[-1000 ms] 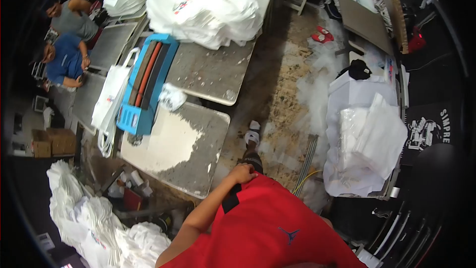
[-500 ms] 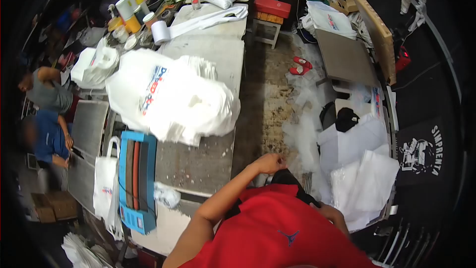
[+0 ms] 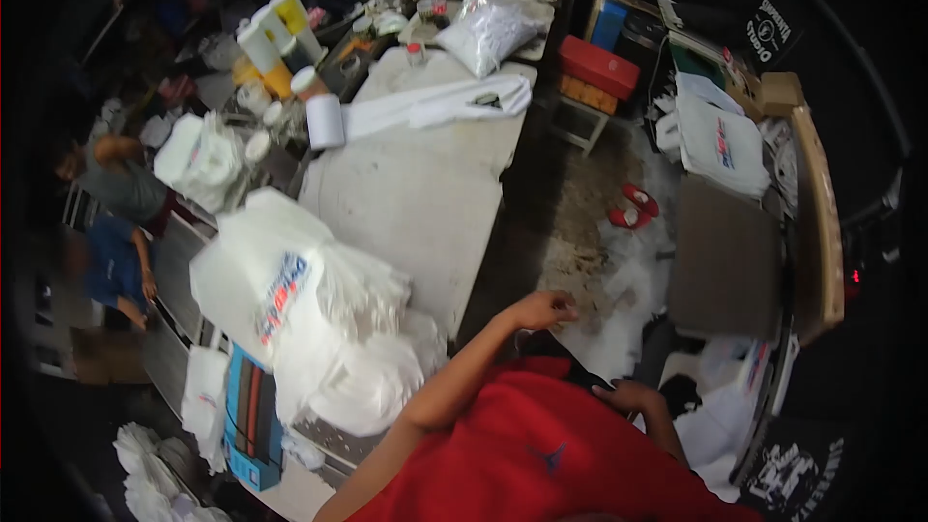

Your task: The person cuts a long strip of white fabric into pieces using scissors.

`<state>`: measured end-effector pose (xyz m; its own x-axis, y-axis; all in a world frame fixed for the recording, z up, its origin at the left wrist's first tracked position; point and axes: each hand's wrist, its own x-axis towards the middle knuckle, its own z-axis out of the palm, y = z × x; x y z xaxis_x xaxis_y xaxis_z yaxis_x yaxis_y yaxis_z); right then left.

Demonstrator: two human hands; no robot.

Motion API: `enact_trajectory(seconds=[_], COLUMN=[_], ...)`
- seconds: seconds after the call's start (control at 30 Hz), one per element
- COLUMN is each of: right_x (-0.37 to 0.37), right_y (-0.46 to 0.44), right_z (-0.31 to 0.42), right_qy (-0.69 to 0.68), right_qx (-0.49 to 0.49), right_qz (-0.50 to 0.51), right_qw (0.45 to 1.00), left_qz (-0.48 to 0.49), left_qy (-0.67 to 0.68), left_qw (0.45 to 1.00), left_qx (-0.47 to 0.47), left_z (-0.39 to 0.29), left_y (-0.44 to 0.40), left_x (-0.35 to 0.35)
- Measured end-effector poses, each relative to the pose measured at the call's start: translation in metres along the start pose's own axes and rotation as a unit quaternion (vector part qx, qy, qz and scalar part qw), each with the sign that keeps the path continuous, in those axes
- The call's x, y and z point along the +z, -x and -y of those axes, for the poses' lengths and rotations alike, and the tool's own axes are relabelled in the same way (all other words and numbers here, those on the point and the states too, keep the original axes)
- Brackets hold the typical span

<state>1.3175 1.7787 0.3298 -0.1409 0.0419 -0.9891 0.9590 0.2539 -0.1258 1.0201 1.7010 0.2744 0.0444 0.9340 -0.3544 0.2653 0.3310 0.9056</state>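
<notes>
My left hand [image 3: 543, 310] hangs in front of my body above the floor, its fingers loosely curled, and whether anything small is in them is too blurred to tell. Close to my right side is my right hand [image 3: 623, 396], partly hidden by the red shirt [image 3: 541, 445] and near the dark shorts; its fingers do not show clearly. To the left of my left arm, a big pile of white printed bags [image 3: 329, 319] lies on the long table [image 3: 416, 184]. A blue machine with rollers [image 3: 253, 416] stands beside the pile.
Two people [image 3: 121, 261] are at the far left. A white roll [image 3: 325, 122] and a plastic package [image 3: 488, 34] lie on the table. Ahead are a red box [image 3: 597, 68] on a stool and red shoes [image 3: 633, 208] on the floor. A grey board [image 3: 725, 256] stands at right.
The view has swung up and along the table, so the bag pile and blue machine sit lower. My right hand has come into view since the earliest frame; my left hand has left the shorts.
</notes>
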Motion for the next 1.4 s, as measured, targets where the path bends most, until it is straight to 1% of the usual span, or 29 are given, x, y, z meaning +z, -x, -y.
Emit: enact_trajectory(seconds=[0.03,0.07,0.13,0.17,0.2,0.27,0.3,0.33,0.4,0.43,0.47,0.53,0.57,0.6,0.63,0.7,0.73,0.8,0.87,0.9,0.97,1.03,1.1,1.17,1.2,1.27,1.3,1.33,1.4], right_x=[-0.029,-0.058,-0.118,-0.14,-0.165,-0.214,-0.235,-0.258,-0.304,-0.325,-0.351,-0.399,-0.428,-0.455,-0.473,-0.535,-0.563,-0.615,-0.681,-0.711,-0.768,-0.825,-0.88,-0.924,-0.964,-1.051,-1.073,-1.081,-1.084], right_y=[0.007,0.009,-0.013,-0.012,-0.01,-0.01,-0.036,-0.043,-0.057,-0.067,-0.077,-0.096,-0.102,-0.096,-0.098,-0.112,-0.117,-0.127,-0.133,-0.13,-0.142,-0.176,-0.197,-0.211,-0.259,-0.36,-0.355,-0.324,-0.273], right_z=[0.007,0.012,0.013,0.025,0.04,0.069,0.074,0.09,0.124,0.138,0.146,0.165,0.172,0.183,0.183,0.191,0.197,0.223,0.27,0.304,0.362,0.411,0.469,0.535,0.546,0.55,0.582,0.616,0.673], right_qy=[-0.01,-0.013,0.043,0.029,0.03,0.004,0.046,0.046,0.005,-0.014,-0.019,0.05,0.08,0.066,0.098,0.147,0.172,0.202,0.251,0.26,0.285,0.321,0.375,0.437,0.463,0.591,0.582,0.571,0.477], right_qx=[-0.01,-0.018,-0.056,-0.038,-0.036,-0.085,-0.128,-0.128,-0.255,-0.253,-0.246,-0.23,-0.211,-0.177,-0.149,-0.117,-0.126,-0.136,-0.142,-0.143,-0.142,-0.177,-0.18,-0.203,-0.202,-0.352,-0.272,-0.185,-0.296], right_qz=[-0.046,-0.068,-0.055,-0.081,-0.074,-0.085,-0.123,-0.121,-0.142,-0.155,-0.161,-0.207,-0.196,-0.185,-0.21,-0.244,-0.232,-0.208,-0.186,-0.18,-0.169,-0.215,-0.176,-0.145,-0.125,-0.092,-0.092,-0.093,-0.255], right_qw=[0.999,0.997,0.996,0.996,0.996,0.993,0.983,0.983,0.957,0.955,0.956,0.95,0.954,0.964,0.961,0.951,0.949,0.947,0.939,0.938,0.933,0.905,0.892,0.864,0.854,0.72,0.761,0.794,0.787], left_qz=[-0.059,-0.125,-0.212,-0.239,-0.265,-0.335,-0.356,-0.375,-0.395,-0.415,-0.405,-0.46,-0.472,-0.456,-0.457,-0.441,-0.441,-0.371,-0.316,-0.3,-0.286,-0.269,-0.297,-0.267,-0.286,-0.21,-0.208,-0.266,-0.304], left_qy=[0.049,0.03,0.035,0.152,0.2,0.279,0.294,0.309,0.332,0.354,0.356,0.394,0.412,0.422,0.393,0.37,0.38,0.351,0.343,0.344,0.363,0.37,0.385,0.433,0.455,0.559,0.561,0.499,0.505], left_qw=[0.996,0.991,0.977,0.958,0.94,0.894,0.879,0.863,0.845,0.826,0.83,0.784,0.768,0.77,0.787,0.813,0.808,0.857,0.884,0.887,0.882,0.88,0.861,0.845,0.826,0.771,0.761,0.792,0.778], left_qx=[-0.052,-0.04,-0.015,-0.042,-0.079,-0.105,-0.121,-0.136,-0.141,-0.142,-0.139,-0.136,-0.131,-0.144,-0.134,-0.088,-0.09,-0.062,-0.037,-0.066,-0.089,-0.129,-0.148,-0.167,-0.17,-0.223,-0.252,-0.229,-0.218], left_z=[0.006,0.016,0.027,0.047,0.023,0.029,0.033,0.037,0.045,0.05,0.055,0.073,0.082,0.079,0.07,0.055,0.043,0.023,0.015,0.007,0.02,0.025,0.026,0.031,0.03,0.021,0.024,0.031,-0.001], left_y=[-0.016,-0.03,-0.043,-0.055,-0.048,-0.054,-0.059,-0.064,-0.078,-0.092,-0.109,-0.144,-0.167,-0.186,-0.206,-0.251,-0.268,-0.297,-0.319,-0.328,-0.347,-0.362,-0.377,-0.401,-0.417,-0.452,-0.474,-0.497,-0.512], left_x=[-0.028,-0.057,-0.115,-0.136,-0.16,-0.188,-0.199,-0.208,-0.226,-0.236,-0.248,-0.282,-0.301,-0.318,-0.337,-0.373,-0.387,-0.406,-0.416,-0.42,-0.417,-0.414,-0.412,-0.413,-0.422,-0.422,-0.411,-0.39,-0.419])
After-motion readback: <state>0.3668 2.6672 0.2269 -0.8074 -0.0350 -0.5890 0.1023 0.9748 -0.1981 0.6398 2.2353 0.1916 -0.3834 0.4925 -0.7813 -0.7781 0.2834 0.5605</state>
